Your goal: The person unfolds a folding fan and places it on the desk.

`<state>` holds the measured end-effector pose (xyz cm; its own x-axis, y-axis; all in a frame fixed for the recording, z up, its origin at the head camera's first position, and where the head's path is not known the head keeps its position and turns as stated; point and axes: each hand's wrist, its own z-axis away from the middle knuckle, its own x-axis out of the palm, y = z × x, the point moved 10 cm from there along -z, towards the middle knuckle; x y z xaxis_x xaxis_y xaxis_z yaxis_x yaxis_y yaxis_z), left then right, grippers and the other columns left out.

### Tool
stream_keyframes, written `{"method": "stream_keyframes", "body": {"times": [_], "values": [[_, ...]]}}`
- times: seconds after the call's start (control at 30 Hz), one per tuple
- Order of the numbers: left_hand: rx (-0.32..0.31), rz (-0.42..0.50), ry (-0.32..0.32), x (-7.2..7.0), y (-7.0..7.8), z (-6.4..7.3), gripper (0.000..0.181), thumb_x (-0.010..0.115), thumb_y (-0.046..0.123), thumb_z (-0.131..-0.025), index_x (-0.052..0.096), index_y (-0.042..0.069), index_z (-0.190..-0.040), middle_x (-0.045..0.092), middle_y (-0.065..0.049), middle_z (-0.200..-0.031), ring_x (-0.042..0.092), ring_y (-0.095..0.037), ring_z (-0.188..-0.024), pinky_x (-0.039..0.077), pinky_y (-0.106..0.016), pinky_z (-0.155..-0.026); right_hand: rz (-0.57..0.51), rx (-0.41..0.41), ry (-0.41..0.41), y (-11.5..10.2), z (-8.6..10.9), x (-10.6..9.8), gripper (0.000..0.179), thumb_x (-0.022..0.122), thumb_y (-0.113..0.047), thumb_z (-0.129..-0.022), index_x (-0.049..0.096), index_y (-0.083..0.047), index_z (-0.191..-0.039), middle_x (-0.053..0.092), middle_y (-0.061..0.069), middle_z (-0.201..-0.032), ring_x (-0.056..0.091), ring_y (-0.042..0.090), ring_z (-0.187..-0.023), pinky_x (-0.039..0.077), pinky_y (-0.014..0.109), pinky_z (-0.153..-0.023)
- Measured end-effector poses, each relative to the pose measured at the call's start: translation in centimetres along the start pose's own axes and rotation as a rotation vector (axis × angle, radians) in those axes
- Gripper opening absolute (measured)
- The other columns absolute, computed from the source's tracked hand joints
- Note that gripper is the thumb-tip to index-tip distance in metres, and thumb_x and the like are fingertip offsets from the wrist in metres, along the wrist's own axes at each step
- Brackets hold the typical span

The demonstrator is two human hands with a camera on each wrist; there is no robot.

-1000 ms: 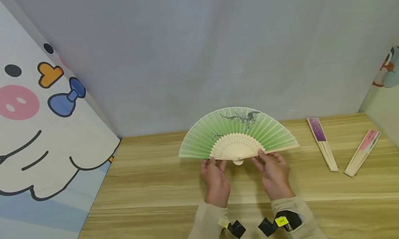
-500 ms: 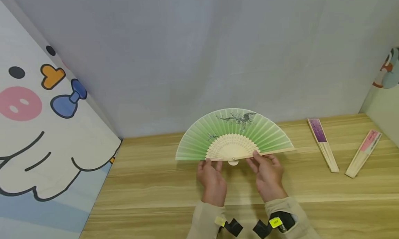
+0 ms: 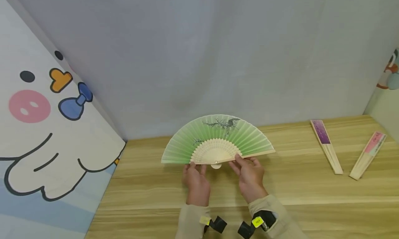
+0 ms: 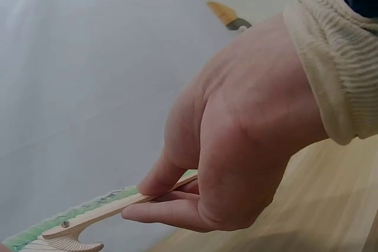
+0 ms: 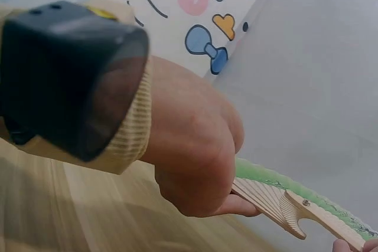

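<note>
A green folding fan [image 3: 215, 128], printed with a dark branch and spread to nearly a half circle, is held up above the table in the head view. My left hand [image 3: 198, 183] pinches its left outer rib between thumb and fingers. On the other side, the right outer rib is pinched by my right hand [image 3: 249, 176]. The left wrist view has the left hand [image 4: 236, 140] gripping the pale wooden rib [image 4: 112, 208], with the pivot rivet beyond the fingertips. In the right wrist view the right hand [image 5: 201, 146] hides part of the ribs [image 5: 269, 205].
Two folded fans lie at the right of the wooden table [image 3: 149, 190]: a purple folded fan [image 3: 325, 147] and a pink folded fan [image 3: 368, 156]. A grey cloth wall [image 3: 199, 59] stands behind. At left is a panel with cartoon prints [image 3: 40, 145].
Both hands and the open green fan have shifted left and slightly down in the head view. The whole scene has also drifted a little right. Both hands keep their grip on the fan.
</note>
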<state>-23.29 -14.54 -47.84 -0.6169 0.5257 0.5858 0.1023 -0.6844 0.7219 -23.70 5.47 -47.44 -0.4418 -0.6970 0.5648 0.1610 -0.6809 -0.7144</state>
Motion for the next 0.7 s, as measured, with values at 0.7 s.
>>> {"method": "stream_keyframes", "body": {"times": [0.7], "values": [[-0.009, 0.019, 0.081, -5.8, 5.1, -3.1, 0.058, 0.028, 0.008, -0.114, 0.006, -0.003, -0.166, 0.024, -0.024, -0.168, 0.038, -0.029, -0.147, 0.032, -0.045, -0.128, 0.0, 0.044, -0.063, 6.8, 0.8, 5.2, 0.026, 0.065, 0.008, -0.1, 0.053, 0.01, -0.123, 0.063, 0.01, -0.096, 0.067, 0.016, -0.082, 0.066, 0.034, -0.082]]}}
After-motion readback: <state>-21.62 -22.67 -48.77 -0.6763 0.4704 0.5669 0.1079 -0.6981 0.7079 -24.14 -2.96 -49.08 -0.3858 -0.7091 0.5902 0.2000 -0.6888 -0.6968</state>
